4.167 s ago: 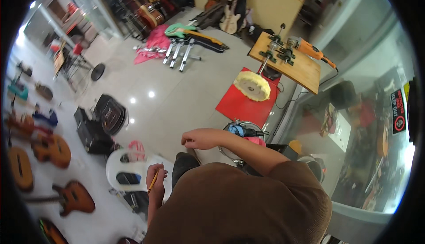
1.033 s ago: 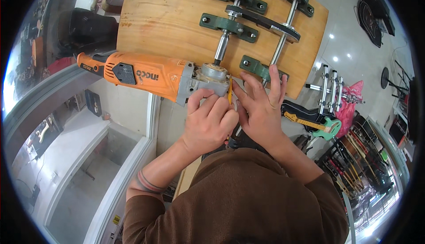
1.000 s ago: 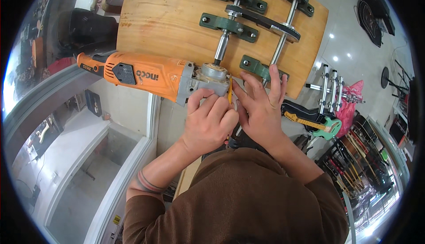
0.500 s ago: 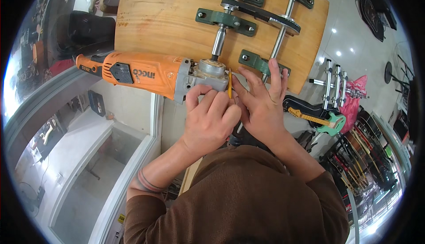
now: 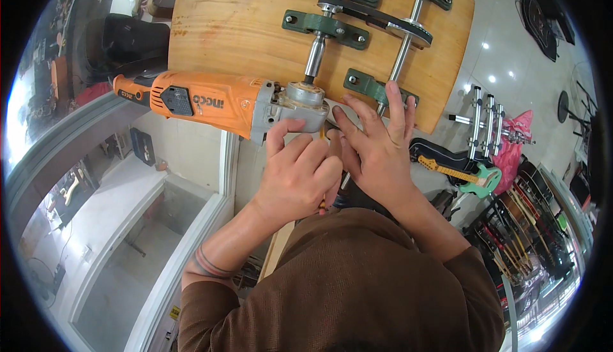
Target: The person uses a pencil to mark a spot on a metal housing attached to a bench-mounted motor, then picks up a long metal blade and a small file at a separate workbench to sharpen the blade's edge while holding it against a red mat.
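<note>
Orange power tool (image 5: 207, 102), grey metal head (image 5: 297, 114), half-hidden yellow stick (image 5: 322, 134)

Got an orange angle grinder (image 5: 214, 103) lying crosswise at left, grey gearhead (image 5: 299, 114) rightward, mostly covered yellow pencil (image 5: 322, 134) just beside it.

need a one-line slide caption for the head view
Left hand holding a pencil by a grinder, right hand close by, at a board bearing two shafts and a belt.
</note>
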Demonstrator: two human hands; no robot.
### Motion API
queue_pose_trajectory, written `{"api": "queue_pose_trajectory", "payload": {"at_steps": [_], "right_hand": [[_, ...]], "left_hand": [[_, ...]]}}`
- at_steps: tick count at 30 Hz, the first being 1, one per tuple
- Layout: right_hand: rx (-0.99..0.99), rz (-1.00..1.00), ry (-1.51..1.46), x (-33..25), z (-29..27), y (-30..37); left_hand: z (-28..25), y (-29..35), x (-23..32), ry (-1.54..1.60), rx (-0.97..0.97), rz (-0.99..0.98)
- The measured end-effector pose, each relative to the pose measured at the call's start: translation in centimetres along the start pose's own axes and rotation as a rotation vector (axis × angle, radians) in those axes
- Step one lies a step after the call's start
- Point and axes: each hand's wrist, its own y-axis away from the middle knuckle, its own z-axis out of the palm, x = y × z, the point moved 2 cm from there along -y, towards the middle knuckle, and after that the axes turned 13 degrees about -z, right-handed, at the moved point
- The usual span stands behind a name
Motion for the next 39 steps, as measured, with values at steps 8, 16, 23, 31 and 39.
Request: {"api": "queue_pose_trajectory", "payload": {"at_steps": [8, 16, 23, 31, 39], "right_hand": [[0.049, -0.027, -0.009, -0.6, 0.2, -0.1], [0.105, 0.023, 0.039, -1.3, 0.5, -0.6], [0.242, 0.216, 0.021, -2.3, -0.3, -1.9], [0.446, 0.286, 0.064, -3.0, 3.1, -1.9], [0.366, 0.395, 0.106, -2.8, 2.7, -2.0]], "left_hand": [[-3.1, 2.2, -1.0, 0.142, 0.081, -0.018], [-11.4, 2.4, -7.9, 0.748, 0.237, -0.402], [-13.8, -4.8, -12.8, 0.913, -0.065, -0.456], [-11.0, -10.9, -14.6, 0.785, -0.389, -0.428], [-9.3, -14.2, -15.9, 0.883, -0.606, -0.690]]}}
